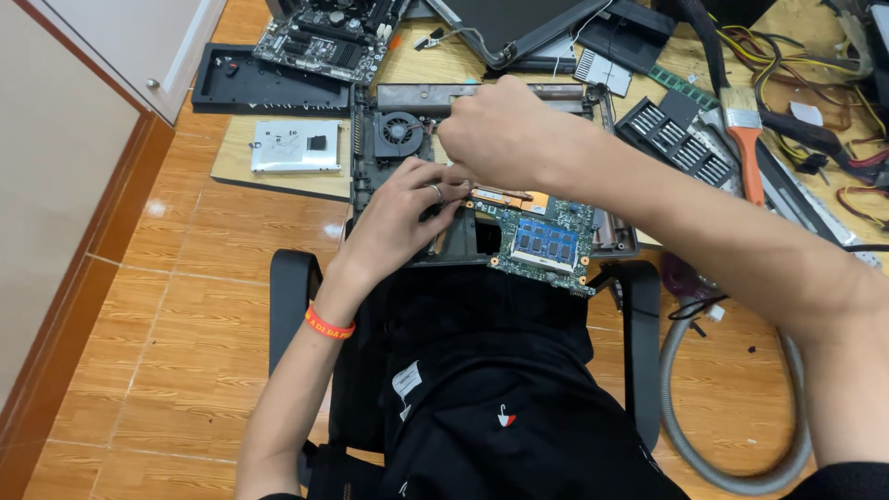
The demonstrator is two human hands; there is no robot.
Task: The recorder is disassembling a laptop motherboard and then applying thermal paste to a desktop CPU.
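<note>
An opened laptop base (398,181) rests at the table's near edge, over my lap. Its round black fan (399,134) sits at the upper left. A green motherboard (546,243) with blue memory modules and a copper heat pipe (507,196) lies tilted in the base. My left hand (400,218), with a ring and an orange wristband, rests on the base beside the board's left edge, fingers curled at the heat pipe. My right hand (500,134) is closed in a fist above the board's upper edge; what it pinches is hidden.
A silver hard drive (296,146), a black cover panel (264,88) and another circuit board (324,37) lie to the left. A paintbrush with an orange handle (745,139), black parts and cables lie to the right. A grey hose (704,435) curves on the tiled floor.
</note>
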